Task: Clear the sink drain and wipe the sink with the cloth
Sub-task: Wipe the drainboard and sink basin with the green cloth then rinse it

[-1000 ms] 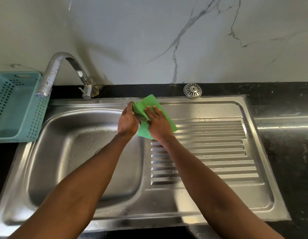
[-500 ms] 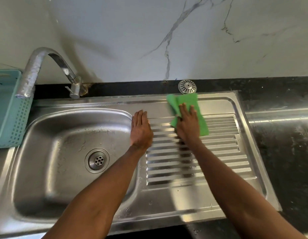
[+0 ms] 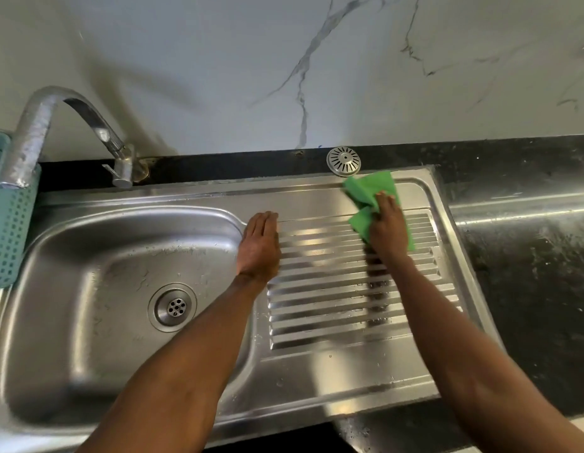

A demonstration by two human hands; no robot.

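Cloth [image 3: 370, 191], green and crumpled, is pressed onto the far right corner of the sink's [image 3: 316, 371] ribbed drainboard by the right hand [image 3: 388, 228], whose fingers are curled over it. The left hand [image 3: 259, 246] is laid flat, fingers straight and together, holding nothing, between basin and ribs. The drain [image 3: 175, 307] is seen uncovered; a strainer [image 3: 343, 160] lies on the counter behind.

**Sink, drain and cloth**

I logged a stainless steel sink [image 3: 88, 256], its basin wet with droplets. The round perforated drain [image 3: 175, 307] sat open in the basin floor. A crumpled green cloth [image 3: 369, 197] lay on the ribbed drainboard's [image 3: 333, 305] far right corner.
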